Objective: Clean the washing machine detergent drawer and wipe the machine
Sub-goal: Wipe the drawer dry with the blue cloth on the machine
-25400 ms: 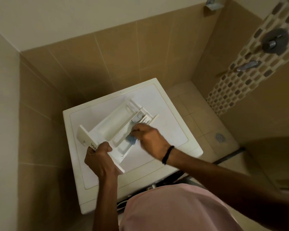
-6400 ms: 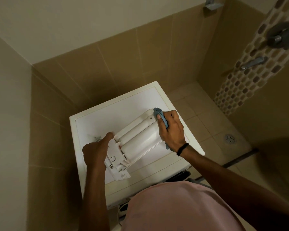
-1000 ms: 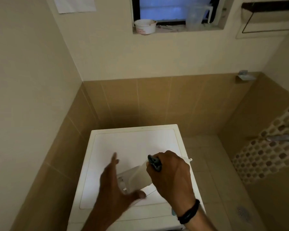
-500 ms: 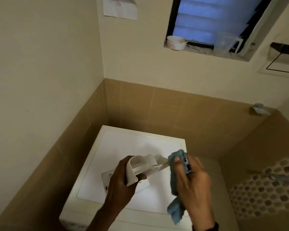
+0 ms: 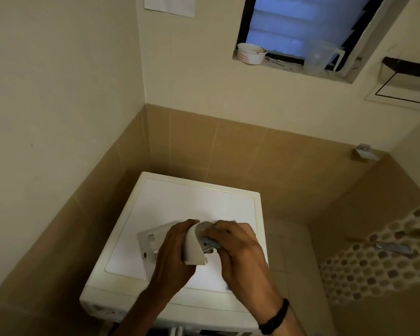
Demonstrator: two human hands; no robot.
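Two hands meet just above the top of the washing machine (image 5: 194,202). The left hand (image 5: 172,258) curls its fingers and thumb round the white detergent drawer (image 5: 193,246) and holds it raised off the machine's top, seen end-on, with its hollow side turned toward the other hand. The right hand (image 5: 240,253) grips a blue cloth (image 5: 210,243) and presses it into that hollow; only a small fold of the cloth shows between the fingers and the plastic. A black wristband (image 5: 275,316) sits on the right wrist.

Under the left hand and to its left, a flat white panel (image 5: 148,238) with cut-outs lies on the machine's top, partly hidden by the hand. The machine stands in a corner, close to brown wall tiles (image 5: 240,151) behind it and on its left.

Higher up the wall is cream, with a sheet of paper (image 5: 169,4) stuck near the top. A window (image 5: 301,25) with slats glows blue; on its sill stand a white tub (image 5: 250,53) and, well apart from it, a clear jug (image 5: 318,58). At the right edge a metal tap (image 5: 393,247) sticks out from a strip of small mosaic tiles
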